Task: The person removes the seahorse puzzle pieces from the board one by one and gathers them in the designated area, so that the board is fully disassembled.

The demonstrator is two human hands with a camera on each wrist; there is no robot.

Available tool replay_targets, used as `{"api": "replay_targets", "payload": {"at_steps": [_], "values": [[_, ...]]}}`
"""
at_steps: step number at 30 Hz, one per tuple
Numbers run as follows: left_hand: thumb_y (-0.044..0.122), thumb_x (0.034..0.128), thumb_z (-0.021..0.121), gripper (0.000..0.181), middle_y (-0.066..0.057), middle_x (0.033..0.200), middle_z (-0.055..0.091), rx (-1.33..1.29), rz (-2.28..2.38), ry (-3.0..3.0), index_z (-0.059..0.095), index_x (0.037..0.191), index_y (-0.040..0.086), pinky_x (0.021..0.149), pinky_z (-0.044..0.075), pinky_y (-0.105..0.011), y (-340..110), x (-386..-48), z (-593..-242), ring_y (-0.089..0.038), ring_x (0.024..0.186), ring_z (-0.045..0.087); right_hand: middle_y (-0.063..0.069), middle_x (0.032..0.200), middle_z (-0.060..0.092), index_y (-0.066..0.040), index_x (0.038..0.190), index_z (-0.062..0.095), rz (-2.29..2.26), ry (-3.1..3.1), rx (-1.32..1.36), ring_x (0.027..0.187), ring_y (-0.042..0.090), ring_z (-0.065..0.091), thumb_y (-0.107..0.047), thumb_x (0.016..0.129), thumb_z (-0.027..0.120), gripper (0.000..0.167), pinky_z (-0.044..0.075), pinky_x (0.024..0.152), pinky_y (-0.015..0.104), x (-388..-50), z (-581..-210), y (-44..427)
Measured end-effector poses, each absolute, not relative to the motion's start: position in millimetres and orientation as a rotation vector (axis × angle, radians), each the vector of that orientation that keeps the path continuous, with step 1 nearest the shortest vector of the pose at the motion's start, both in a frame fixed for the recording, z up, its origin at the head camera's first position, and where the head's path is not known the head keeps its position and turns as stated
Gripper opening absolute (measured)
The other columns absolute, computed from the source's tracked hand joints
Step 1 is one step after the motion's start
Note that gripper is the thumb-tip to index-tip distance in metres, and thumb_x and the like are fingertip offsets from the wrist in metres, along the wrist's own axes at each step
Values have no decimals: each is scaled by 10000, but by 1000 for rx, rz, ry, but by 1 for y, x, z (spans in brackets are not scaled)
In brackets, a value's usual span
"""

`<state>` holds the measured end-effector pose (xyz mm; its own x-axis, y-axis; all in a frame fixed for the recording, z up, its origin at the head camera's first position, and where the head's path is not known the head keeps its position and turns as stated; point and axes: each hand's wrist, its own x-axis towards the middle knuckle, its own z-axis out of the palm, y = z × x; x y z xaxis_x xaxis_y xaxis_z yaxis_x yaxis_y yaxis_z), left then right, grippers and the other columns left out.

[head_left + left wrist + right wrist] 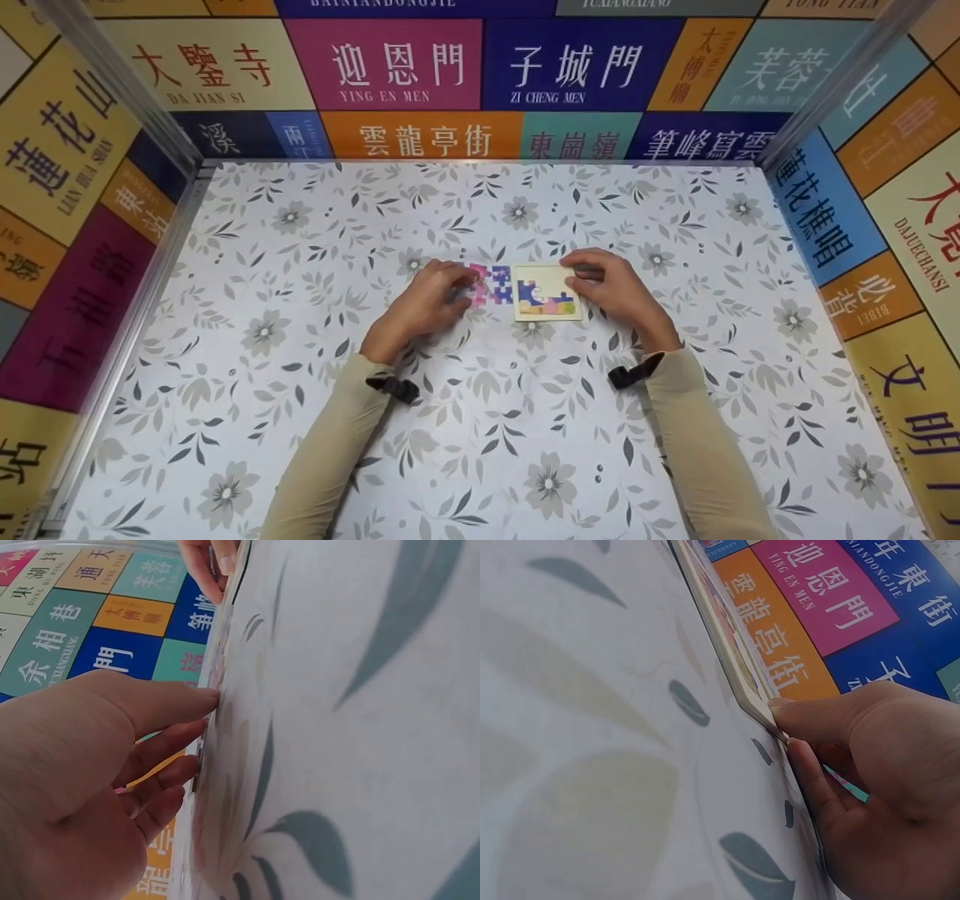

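A square jigsaw puzzle tray [548, 316] with a pale frame lies on the table. Purple, pink and yellow pieces fill its lower part; its upper part shows bare cream board. Directly left of it are several loose pink and purple jigsaw pieces [501, 285], laid close together. My left hand [433, 296] reaches these from the left, fingers bent loosely and fingertips at the pink ones, which they partly hide. The right hand [611, 285] holds the tray's right side near the upper corner. In the right wrist view its thumb [810, 718] lies against the tray's edge.
The table [480, 435] has a white cover with grey leaves and flowers. Panels with colourful lettered blocks [405, 67] stand along its back and both sides. Each wrist wears a black strap [394, 387] over a beige sleeve [322, 457].
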<state>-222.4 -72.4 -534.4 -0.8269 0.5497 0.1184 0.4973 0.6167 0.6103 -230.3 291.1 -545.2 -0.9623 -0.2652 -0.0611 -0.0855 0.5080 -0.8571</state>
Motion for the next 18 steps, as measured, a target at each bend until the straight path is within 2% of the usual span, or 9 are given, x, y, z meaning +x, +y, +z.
{"api": "replay_targets", "payload": {"at_steps": [11, 18], "values": [[134, 963, 775, 426, -147, 1224, 740, 891, 1008, 2774, 702, 1368, 24, 1066, 516, -483, -68, -221, -536, -331, 1172, 631, 80, 1523, 619, -143, 1361, 743, -1446, 2564, -302, 1366, 325, 653, -153, 1033, 744, 328, 517, 1167, 479, -231, -546, 291], [130, 981, 741, 431, -151, 1206, 749, 979, 1081, 2743, 691, 1388, -4, 1066, 521, -472, -52, -219, -533, -332, 1161, 642, 106, 1522, 617, -104, 1372, 731, -1448, 2567, -318, 1363, 339, 651, -120, 1036, 732, 337, 513, 1171, 481, -231, -545, 291]]}}
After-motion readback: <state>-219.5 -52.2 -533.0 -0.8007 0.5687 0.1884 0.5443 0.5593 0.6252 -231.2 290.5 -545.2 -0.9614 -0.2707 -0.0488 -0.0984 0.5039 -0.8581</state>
